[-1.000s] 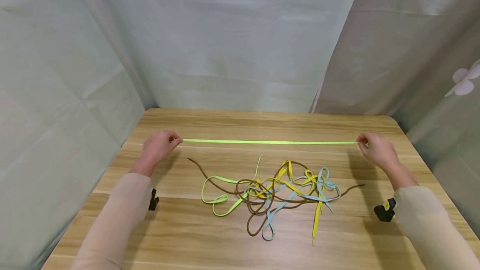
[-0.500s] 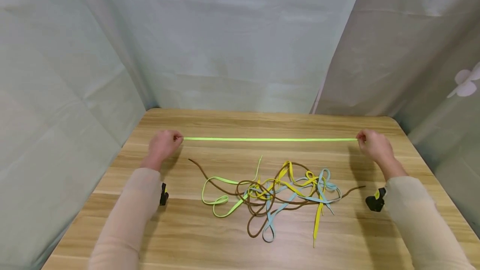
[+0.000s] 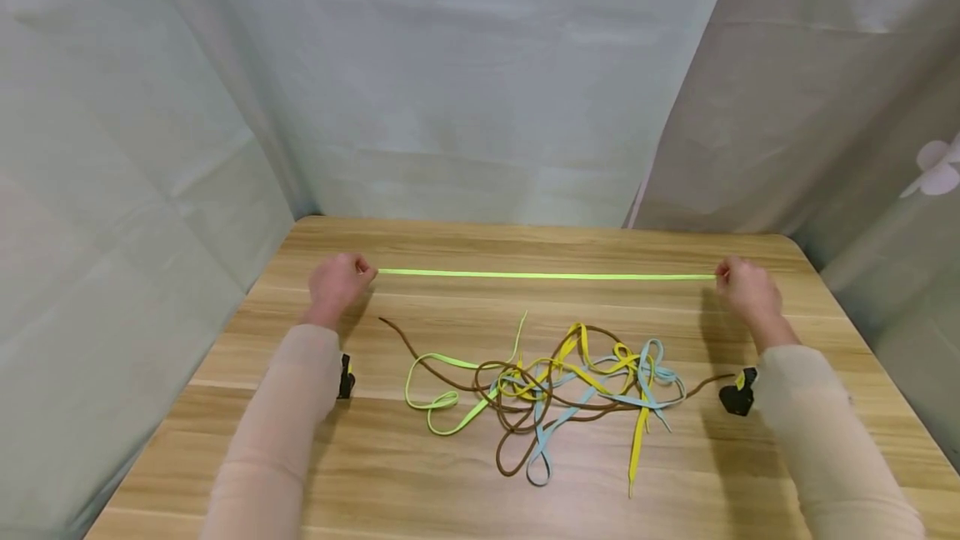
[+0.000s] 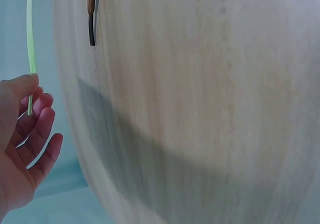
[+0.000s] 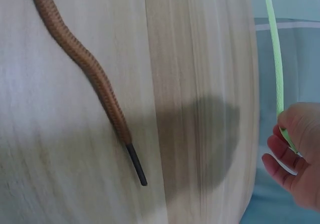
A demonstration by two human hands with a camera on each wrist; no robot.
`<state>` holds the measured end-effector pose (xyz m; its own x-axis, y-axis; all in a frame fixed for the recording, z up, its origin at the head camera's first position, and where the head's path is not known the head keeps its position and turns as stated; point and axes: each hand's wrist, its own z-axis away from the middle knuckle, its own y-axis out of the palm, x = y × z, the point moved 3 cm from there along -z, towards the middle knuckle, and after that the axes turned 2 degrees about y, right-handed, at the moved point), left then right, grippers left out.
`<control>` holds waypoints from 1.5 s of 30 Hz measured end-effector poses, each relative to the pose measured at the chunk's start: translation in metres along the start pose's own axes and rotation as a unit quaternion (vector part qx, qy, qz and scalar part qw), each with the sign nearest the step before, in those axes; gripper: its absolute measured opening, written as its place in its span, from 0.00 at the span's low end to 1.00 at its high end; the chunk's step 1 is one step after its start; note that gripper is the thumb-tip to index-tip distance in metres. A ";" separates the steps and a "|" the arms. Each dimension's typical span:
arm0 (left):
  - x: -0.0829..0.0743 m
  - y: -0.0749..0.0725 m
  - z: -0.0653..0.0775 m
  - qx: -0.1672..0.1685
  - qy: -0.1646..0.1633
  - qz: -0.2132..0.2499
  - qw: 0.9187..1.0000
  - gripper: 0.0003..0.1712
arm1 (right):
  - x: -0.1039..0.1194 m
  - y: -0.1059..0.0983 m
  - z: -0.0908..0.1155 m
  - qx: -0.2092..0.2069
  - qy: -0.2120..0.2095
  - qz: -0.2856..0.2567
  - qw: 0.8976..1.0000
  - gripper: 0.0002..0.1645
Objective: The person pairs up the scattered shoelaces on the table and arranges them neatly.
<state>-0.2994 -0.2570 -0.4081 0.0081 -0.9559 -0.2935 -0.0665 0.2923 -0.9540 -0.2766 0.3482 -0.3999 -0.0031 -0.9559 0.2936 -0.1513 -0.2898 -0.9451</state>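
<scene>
A light green flat shoelace (image 3: 540, 276) runs nearly straight between both hands, above the far part of the table. My left hand (image 3: 337, 282) pinches its left end between thumb and fingers; the left wrist view shows the tip poking out below the thumb of that hand (image 4: 25, 134). At the other end my right hand (image 3: 750, 286) pinches the lace, and the right wrist view shows a short tail by the fingers of the hand (image 5: 300, 154). Nearer me lies a tangle: a brown round shoelace (image 3: 512, 473), a yellow lace (image 3: 635, 457), a light blue lace (image 3: 551, 427) and another green lace (image 3: 450, 430).
The wooden table (image 3: 420, 498) carries the tangle near its middle. Pale curtains (image 3: 480, 107) hang behind its far edge and at both sides. The brown lace's dark-tipped end (image 5: 107, 91) lies below the right hand. Each wrist wears a small black camera (image 3: 738, 394).
Both hands, with the green lace pinched between them, have shifted slightly away from me. The left hand has moved somewhat to the right. The tangle lies as before.
</scene>
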 end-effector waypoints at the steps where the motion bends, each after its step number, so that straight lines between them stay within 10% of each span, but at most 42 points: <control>1: 0.000 0.001 -0.001 0.001 -0.004 0.001 1.000 0.14 | -0.001 0.001 0.000 -0.001 0.003 0.000 1.000 0.08; 45: -0.011 0.027 -0.018 0.012 -0.021 0.016 1.000 0.08 | -0.005 0.029 -0.004 0.042 0.039 0.014 0.998 0.09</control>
<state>-0.3197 -0.2388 -0.4295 0.0483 -0.9441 -0.3260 -0.0436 0.3241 -0.9450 -0.2848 0.3450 -0.4285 -0.0844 -0.9579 0.2744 -0.0661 -0.2694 -0.9608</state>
